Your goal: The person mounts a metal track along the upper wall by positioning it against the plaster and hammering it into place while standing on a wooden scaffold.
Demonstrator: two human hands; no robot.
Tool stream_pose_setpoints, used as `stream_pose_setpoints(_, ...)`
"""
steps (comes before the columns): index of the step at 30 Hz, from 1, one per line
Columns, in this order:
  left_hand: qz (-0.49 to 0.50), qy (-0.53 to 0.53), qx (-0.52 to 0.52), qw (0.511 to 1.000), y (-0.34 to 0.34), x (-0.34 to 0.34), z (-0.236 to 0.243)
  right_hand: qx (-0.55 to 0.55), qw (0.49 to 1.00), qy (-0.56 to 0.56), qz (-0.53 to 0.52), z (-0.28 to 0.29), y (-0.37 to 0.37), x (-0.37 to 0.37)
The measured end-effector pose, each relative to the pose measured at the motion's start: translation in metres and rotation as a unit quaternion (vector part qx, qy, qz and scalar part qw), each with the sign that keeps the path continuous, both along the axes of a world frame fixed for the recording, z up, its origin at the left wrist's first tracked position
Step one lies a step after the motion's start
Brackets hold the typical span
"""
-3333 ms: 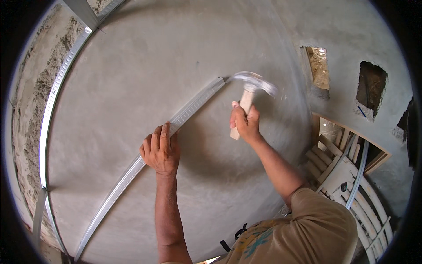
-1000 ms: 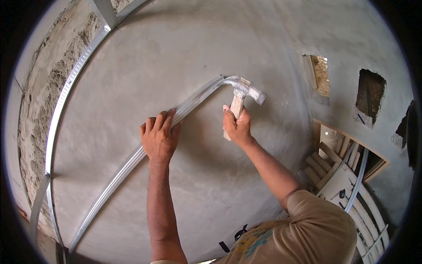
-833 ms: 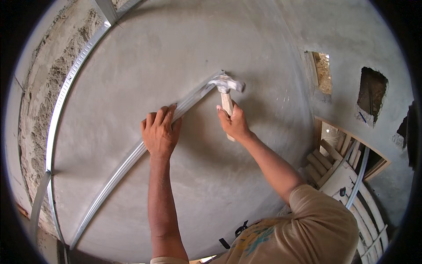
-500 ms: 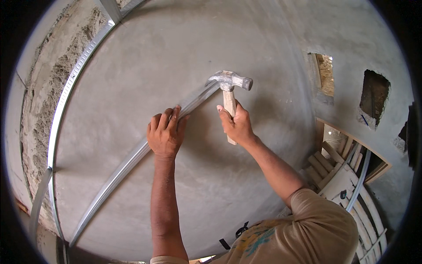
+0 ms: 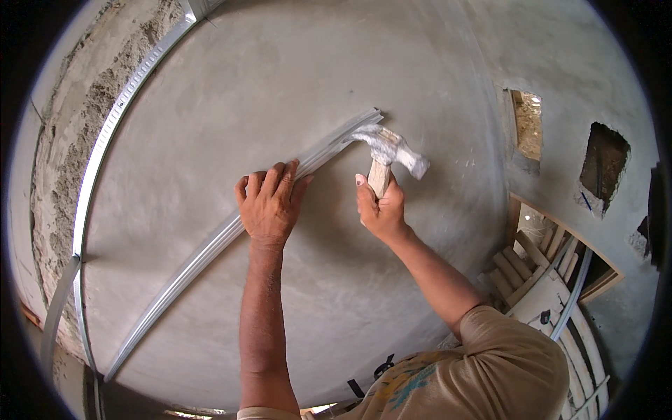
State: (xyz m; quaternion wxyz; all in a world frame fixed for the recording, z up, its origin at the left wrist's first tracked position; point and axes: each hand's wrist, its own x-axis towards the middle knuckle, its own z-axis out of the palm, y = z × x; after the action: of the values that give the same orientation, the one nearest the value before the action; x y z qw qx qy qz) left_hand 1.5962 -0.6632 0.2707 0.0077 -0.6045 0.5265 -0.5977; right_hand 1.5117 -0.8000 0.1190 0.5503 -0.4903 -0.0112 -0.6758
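Observation:
My right hand (image 5: 383, 211) is wrapped round the pale wooden handle of a claw hammer (image 5: 390, 148), its metal head worn and whitish. The claw end lies over or close beside the lower edge of a long ribbed metal channel (image 5: 183, 280); whether they touch I cannot tell. This silvery channel runs slantwise across the grey plastered wall (image 5: 336, 294), its upper end bare near the hammer. Lower along it, my left hand (image 5: 269, 207) grips the channel, fingers over its upper edge and thumb beside it.
A metal track (image 5: 98, 154) curves down the left, beside a strip of rough masonry (image 5: 66, 210). To the right, the wall has rectangular holes (image 5: 603, 161) and a wood-framed opening (image 5: 595, 255). Bamboo-like poles (image 5: 514, 269) and pale slats (image 5: 581, 350) are stacked at lower right.
The hammer has dropped slightly down and right and tilted, uncovering the channel's upper end. My left hand keeps its hold on the channel. The whole view has shifted a little.

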Motion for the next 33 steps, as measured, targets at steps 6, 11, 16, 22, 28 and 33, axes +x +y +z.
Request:
stream_pose_setpoints(6,-0.009,0.008,-0.004,1.000,-0.001,0.005,-0.003,-0.057,0.990,0.124,-0.040,-0.001,-0.003,0.010)
stream_pose_setpoints(11,0.009,0.010,-0.002,1.000,0.003,0.002,0.000,-0.091,0.987,0.023,-0.129,0.006,0.004,0.009)
stream_pose_setpoints(16,0.012,0.022,0.006,1.000,0.000,0.002,-0.007,-0.074,0.988,0.117,-0.063,-0.016,-0.008,0.011)
stream_pose_setpoints(22,-0.050,-0.005,-0.016,0.999,0.001,0.004,-0.011,0.047,0.997,0.031,0.059,-0.006,-0.006,-0.023)
stream_pose_setpoints(28,-0.058,-0.035,-0.055,0.996,-0.003,0.018,-0.040,0.056,0.995,0.080,0.035,-0.012,-0.018,-0.037)
stream_pose_setpoints(33,-0.045,0.026,-0.054,0.997,-0.004,0.006,-0.036,-0.004,0.995,0.102,-0.021,-0.019,-0.003,-0.026)
